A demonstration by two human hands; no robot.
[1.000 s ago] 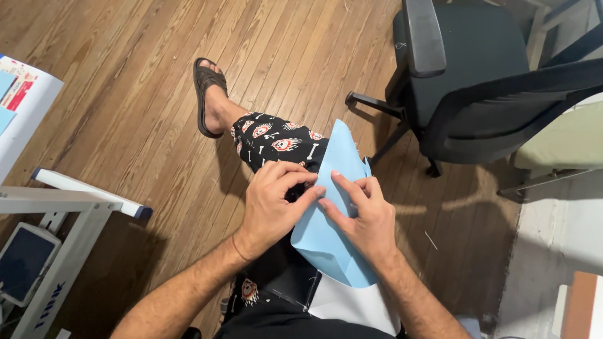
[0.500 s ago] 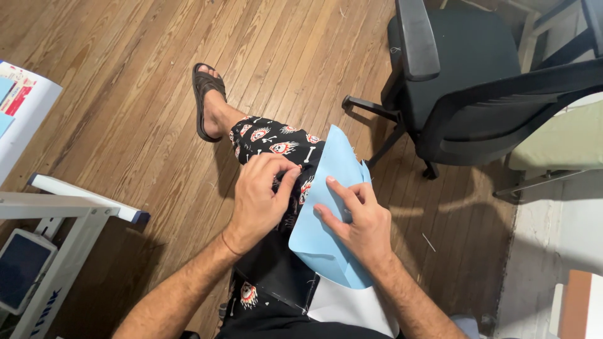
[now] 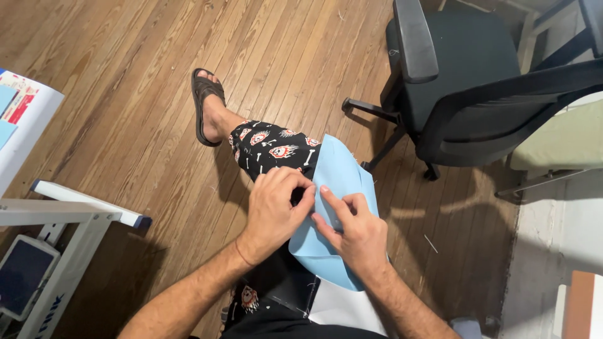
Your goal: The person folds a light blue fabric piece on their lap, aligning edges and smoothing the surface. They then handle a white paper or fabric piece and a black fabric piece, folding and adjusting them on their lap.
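Note:
A light blue sheet of paper [image 3: 342,176] lies over my thigh, which is covered by black patterned trousers [image 3: 270,145]. My left hand [image 3: 273,207] pinches the paper's left edge with thumb and fingers closed on it. My right hand [image 3: 352,229] presses down on the same sheet from the right, its index finger stretched toward the left hand's fingertips. The two hands touch at the edge of the paper. My foot in a dark sandal [image 3: 204,103] rests on the wooden floor.
A black office chair [image 3: 465,81] stands at the upper right, its base close to my knee. A white metal frame [image 3: 69,210] and a small device with a dark screen [image 3: 22,276] sit at the left. A white box [image 3: 22,119] is at the left edge.
My hands have shifted along the blue paper's left edge. The right hand slid closer to the left one, and the sheet now sits a little lower over my thigh.

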